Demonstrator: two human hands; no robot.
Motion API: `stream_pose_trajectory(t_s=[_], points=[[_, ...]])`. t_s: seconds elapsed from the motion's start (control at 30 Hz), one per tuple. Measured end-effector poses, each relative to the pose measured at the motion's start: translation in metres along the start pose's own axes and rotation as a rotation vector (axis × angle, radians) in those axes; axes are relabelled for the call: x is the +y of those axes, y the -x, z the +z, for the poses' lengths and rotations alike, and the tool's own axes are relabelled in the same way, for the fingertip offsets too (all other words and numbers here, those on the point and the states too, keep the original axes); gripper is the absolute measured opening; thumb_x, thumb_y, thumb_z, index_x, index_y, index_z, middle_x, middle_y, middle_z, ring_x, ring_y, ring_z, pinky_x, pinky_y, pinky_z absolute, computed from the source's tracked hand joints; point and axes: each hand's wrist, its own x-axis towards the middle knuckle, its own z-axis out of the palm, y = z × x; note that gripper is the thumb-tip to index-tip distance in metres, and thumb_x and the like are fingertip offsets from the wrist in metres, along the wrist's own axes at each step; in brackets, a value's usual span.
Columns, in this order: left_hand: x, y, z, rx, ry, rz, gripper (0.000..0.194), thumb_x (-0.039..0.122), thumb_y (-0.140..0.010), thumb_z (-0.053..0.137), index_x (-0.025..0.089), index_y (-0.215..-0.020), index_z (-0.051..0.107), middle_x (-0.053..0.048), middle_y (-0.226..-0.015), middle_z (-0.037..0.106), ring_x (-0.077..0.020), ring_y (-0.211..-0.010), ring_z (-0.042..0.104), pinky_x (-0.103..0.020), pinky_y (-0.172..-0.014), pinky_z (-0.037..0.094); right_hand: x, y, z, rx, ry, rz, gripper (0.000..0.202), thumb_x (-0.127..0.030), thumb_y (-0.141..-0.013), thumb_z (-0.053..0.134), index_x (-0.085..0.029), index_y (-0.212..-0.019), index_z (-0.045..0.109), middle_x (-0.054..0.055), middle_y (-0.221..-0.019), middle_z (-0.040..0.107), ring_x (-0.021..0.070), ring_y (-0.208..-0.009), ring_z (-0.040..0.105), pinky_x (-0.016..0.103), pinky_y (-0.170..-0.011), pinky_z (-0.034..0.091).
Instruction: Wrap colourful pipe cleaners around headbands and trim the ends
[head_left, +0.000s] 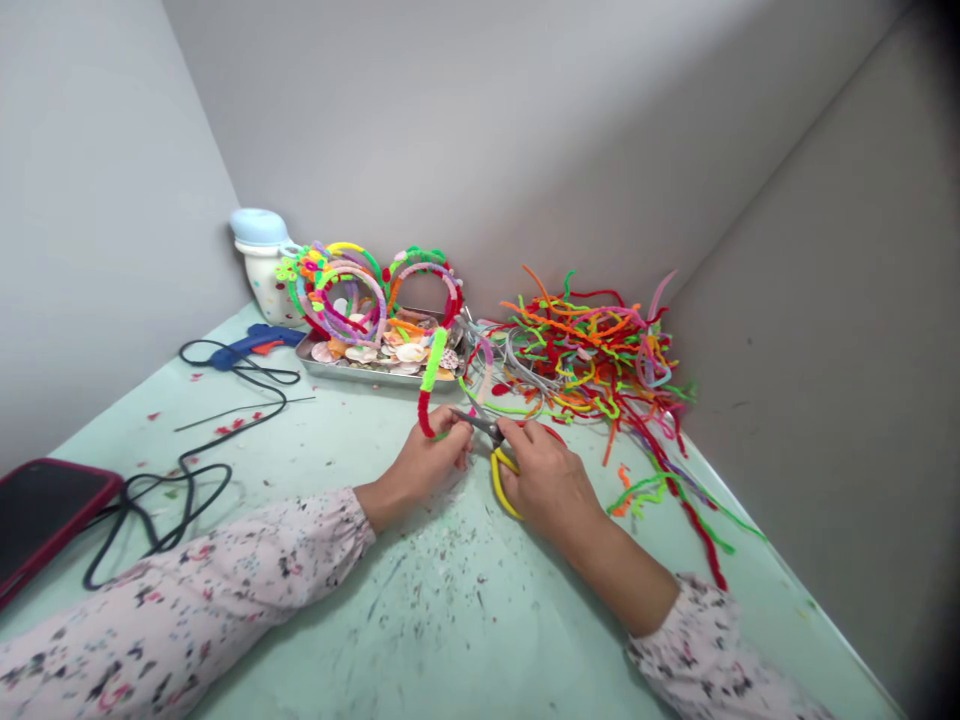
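My left hand (429, 462) is closed near the middle of the table, fingers wrapped round a headband (434, 362) covered in pipe cleaner. Bright green and red sections of it stick up above my thumb. A pink and purple curved strip (487, 362) rises just beyond; I cannot tell whether it belongs to the same headband. In my right hand (553, 488) are scissors (498, 490) with yellow handles. Their blades point left and reach my left fingertips. What lies between the blades is too small to make out.
Behind my hands, a metal tray (360, 374) holds shells, with several wrapped headbands (349, 300) on it. A heap of pipe cleaners (592, 345) lies right. On the left are a blue glue gun (255, 343), a black cable (187, 460), a phone (52, 510) and a lidded white cup (264, 275).
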Motion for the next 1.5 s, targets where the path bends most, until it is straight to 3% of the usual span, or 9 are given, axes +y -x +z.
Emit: stream_pose_trajectory(t_s=[0.3,0.5,0.67,0.83,0.97,1.5], points=[[0.009,0.000,0.001,-0.005,0.162,-0.102,0.017,0.030,-0.080,0.056,0.012,-0.079,0.059,-0.006,-0.081,0.070,-0.0104,-0.057,0.061,-0.020,-0.051,0.039,-0.003,0.001,0.000,0.000,0.082,0.039,0.044,-0.028,-0.084,0.054,-0.025,-0.127,0.044,0.006,-0.099,0.056,0.0200,-0.089,0.055,0.026,-0.063,0.039],[0.010,-0.003,0.001,-0.007,0.175,-0.142,0.016,0.026,-0.079,0.057,0.012,-0.081,0.063,-0.006,-0.068,0.069,-0.0122,-0.058,0.062,-0.020,-0.048,0.034,-0.006,0.002,0.003,0.004,0.091,0.054,0.048,-0.028,-0.084,0.055,-0.023,-0.129,0.041,0.007,-0.101,0.055,0.0207,-0.091,0.055,0.027,-0.065,0.041],[0.006,-0.005,0.000,0.000,0.203,-0.122,0.011,0.023,-0.078,0.058,0.013,-0.075,0.061,-0.006,-0.072,0.069,-0.0151,-0.069,0.067,-0.020,-0.049,0.035,-0.008,0.002,0.005,0.001,0.119,0.055,0.047,-0.027,-0.085,0.052,-0.022,-0.130,0.040,0.008,-0.101,0.055,0.0209,-0.090,0.056,0.027,-0.065,0.042],[0.003,-0.005,-0.001,-0.017,0.185,-0.129,0.012,0.023,-0.078,0.057,0.012,-0.076,0.062,-0.006,-0.068,0.069,-0.0133,-0.063,0.065,-0.020,-0.049,0.035,-0.013,0.005,0.007,-0.007,0.182,0.071,0.045,-0.025,-0.088,0.048,-0.021,-0.132,0.039,0.010,-0.099,0.056,0.0207,-0.085,0.057,0.027,-0.061,0.042],[0.003,-0.005,-0.001,-0.020,0.178,-0.137,0.012,0.023,-0.077,0.057,0.012,-0.078,0.061,-0.009,-0.080,0.071,-0.0130,-0.065,0.066,-0.019,-0.048,0.035,-0.016,0.007,0.009,-0.008,0.243,0.073,0.043,-0.023,-0.090,0.045,-0.019,-0.132,0.039,0.009,-0.093,0.057,0.0199,-0.078,0.059,0.026,-0.057,0.042],[-0.003,-0.006,-0.002,-0.013,0.140,-0.151,0.015,0.026,-0.076,0.058,0.012,-0.080,0.061,-0.009,-0.082,0.071,-0.0133,-0.063,0.066,-0.018,-0.045,0.034,-0.023,0.008,0.003,-0.049,0.317,0.050,0.038,-0.009,-0.089,0.036,-0.016,-0.126,0.043,0.010,-0.087,0.059,0.0195,-0.072,0.062,0.025,-0.056,0.045]])
